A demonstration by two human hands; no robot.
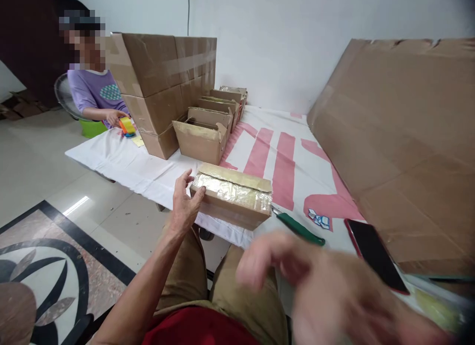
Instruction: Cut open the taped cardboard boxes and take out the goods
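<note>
A small cardboard box (233, 212) with shiny clear tape along its top sits at the table's near edge. My left hand (185, 199) grips the left end of this box, thumb on the taped top edge and fingers at the far side. In the near foreground, my right hand (326, 280) is raised and smeared by motion, apart from the box. Its fingers look bent, but whether anything is in them cannot be made out. Between the box and that hand lies a green-handled knife (300, 229), its metal tip close to the box's right corner.
A dark phone (374, 253) lies on the right, before a large leaning cardboard sheet (404, 157). Open cardboard boxes (202, 137) line up beside a stack of closed boxes (156, 77). Across the table, a person in purple (87, 90) touches a tape dispenser (127, 126).
</note>
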